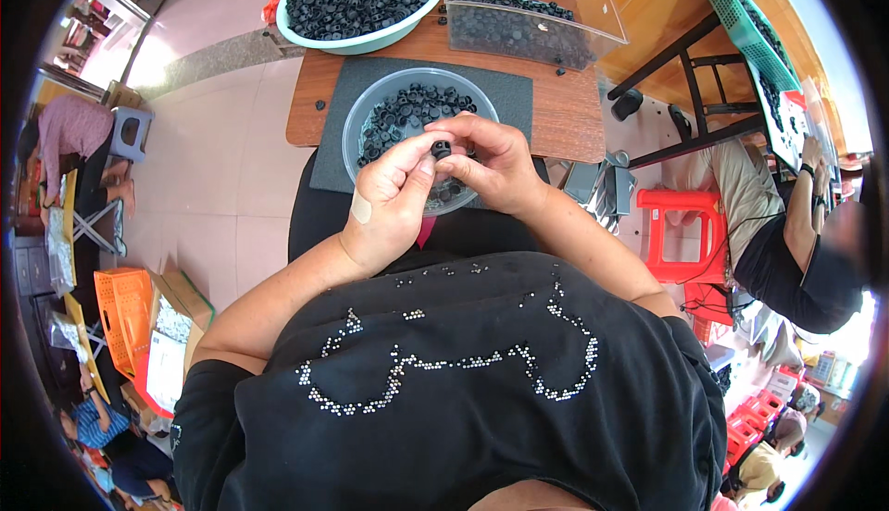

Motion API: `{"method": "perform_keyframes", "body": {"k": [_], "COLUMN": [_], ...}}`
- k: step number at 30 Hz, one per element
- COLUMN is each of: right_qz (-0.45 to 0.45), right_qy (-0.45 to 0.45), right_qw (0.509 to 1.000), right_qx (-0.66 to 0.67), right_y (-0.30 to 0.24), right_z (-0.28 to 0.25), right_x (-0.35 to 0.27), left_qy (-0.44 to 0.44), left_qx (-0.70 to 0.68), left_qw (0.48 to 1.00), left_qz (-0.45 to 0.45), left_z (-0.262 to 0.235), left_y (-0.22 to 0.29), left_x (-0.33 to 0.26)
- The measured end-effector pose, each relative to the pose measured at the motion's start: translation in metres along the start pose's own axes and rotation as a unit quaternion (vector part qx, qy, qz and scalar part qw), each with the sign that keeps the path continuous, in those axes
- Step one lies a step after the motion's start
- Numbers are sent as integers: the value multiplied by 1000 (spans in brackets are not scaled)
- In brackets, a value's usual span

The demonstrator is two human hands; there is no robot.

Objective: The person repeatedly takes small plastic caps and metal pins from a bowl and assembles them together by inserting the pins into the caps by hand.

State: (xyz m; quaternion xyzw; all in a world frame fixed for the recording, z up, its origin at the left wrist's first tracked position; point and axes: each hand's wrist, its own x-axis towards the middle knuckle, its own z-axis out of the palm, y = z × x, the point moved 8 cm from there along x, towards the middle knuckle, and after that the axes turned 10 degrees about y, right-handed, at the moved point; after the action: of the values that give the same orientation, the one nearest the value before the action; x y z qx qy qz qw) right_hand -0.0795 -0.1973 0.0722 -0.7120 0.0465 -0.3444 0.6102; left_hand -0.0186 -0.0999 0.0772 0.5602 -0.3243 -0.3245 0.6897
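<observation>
My left hand [394, 198] and my right hand [495, 164] meet over the near rim of a clear round plastic bowl [363, 113]. Together their fingertips pinch one small black round cap [442, 149]. The bowl holds several more black caps [417, 108] and sits on a dark grey mat [509, 94] on a small wooden table [556, 127]. A pale plaster is stuck on my left hand near the wrist.
A light green basin [370, 43] heaped with black caps stands at the table's far edge, beside a clear rectangular box [593, 25] with more caps. A seated person [787, 243] and a red stool [681, 229] are at right. An orange crate [120, 307] and cartons lie at left.
</observation>
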Motion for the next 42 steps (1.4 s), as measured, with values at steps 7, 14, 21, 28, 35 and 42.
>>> {"method": "perform_keyframes", "body": {"k": [7,14,21,28,35,42], "right_qz": [-47,-88,-121,-132,-121,-126], "right_qy": [1,18,16,22,26,37], "right_qw": [994,987,978,972,970,966], "right_qx": [-101,-131,-171,-193,-210,-223], "right_y": [-11,-12,-9,-9,-4,-5], "right_z": [3,3,3,3,3,3], "right_x": [1,0,-2,-1,-2,-1], "left_qy": [-3,38,43,50,61,76], "left_qx": [-93,-170,-187,-179,-185,-188], "left_qw": [991,969,963,960,953,951], "left_qz": [-99,-175,-191,-211,-230,-234], "left_z": [-3,-6,-3,-3,-3,-2], "left_y": [-10,-24,-28,-34,-36,-40], "left_x": [4,2,0,1,0,1]}}
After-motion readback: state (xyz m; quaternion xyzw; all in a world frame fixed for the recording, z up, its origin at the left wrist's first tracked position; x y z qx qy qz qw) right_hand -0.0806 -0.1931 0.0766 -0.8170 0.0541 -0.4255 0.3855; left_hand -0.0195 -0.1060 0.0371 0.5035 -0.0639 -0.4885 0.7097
